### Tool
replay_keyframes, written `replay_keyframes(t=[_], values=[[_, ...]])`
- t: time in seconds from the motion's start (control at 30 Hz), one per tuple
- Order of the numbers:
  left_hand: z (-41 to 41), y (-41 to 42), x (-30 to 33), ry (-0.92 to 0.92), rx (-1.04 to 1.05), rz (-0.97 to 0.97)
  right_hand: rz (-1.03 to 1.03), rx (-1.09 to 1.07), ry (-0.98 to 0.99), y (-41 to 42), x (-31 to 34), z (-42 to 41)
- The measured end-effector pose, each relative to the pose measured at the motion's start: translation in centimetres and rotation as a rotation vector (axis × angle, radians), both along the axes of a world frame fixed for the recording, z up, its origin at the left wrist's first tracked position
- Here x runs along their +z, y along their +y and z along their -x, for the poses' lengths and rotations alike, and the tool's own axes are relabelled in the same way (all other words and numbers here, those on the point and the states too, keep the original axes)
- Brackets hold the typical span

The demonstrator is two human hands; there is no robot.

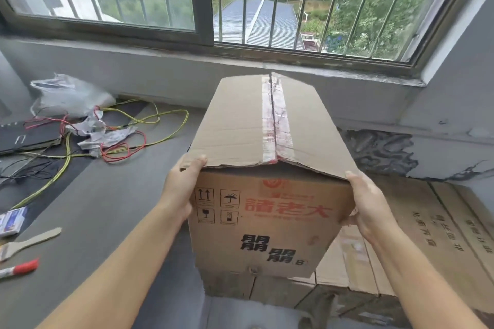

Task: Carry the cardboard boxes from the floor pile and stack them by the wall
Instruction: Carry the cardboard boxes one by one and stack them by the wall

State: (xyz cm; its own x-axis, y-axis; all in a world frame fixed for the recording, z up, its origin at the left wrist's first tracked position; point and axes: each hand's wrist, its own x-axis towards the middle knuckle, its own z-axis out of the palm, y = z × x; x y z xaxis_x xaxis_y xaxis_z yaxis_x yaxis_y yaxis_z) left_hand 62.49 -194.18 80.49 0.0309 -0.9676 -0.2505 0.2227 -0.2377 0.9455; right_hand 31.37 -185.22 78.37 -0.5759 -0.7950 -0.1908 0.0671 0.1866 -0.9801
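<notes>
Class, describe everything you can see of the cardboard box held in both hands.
The cardboard box is brown corrugated card, its top flaps taped along the centre seam and bulging up into a ridge. The near face bears red characters, black characters and four handling symbols. It is upright, below the window. The left hand grips its left top corner and the right hand its right edge. Flattened cardboard lies beneath and beside it.

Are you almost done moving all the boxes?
Partway, it seems. Flat brown cardboard boxes already lie by the grey wall under the window. Both hands, left and right, hold a taped brown cardboard box with red lettering above them, not yet released. The floor pile isn't in view.
</notes>
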Motion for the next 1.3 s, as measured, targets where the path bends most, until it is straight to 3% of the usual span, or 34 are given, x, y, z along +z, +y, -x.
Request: replay_keyframes(t=[0.13, 0.23, 0.37, 0.93, 1.3], values=[[1.4, -4.4, -6.0, -0.038, -0.095, -0.154, -0.167, 0.055, -0.045, -4.2, -6.7, 1.0], [1.1, -4.7, -10.4, 0.036, -0.095, -0.364, -0.351, 0.112, -0.078, -4.8, -10.7, 1.2], [0.4, -6.4, -12.0, 0.011, -0.112, -0.465, -0.372, 0.061, -0.170, -5.7, -12.7, 1.1], [0.4, -12.6, -13.1, 0.004, -0.111, -0.473, -0.306, -0.032, -0.070, -11.8, -13.0, 1.2], [-1.0, -11.1, -11.3, -0.162, -0.236, -0.436, -0.312, -0.124, 0.027, -10.1, -11.5, -0.6]])
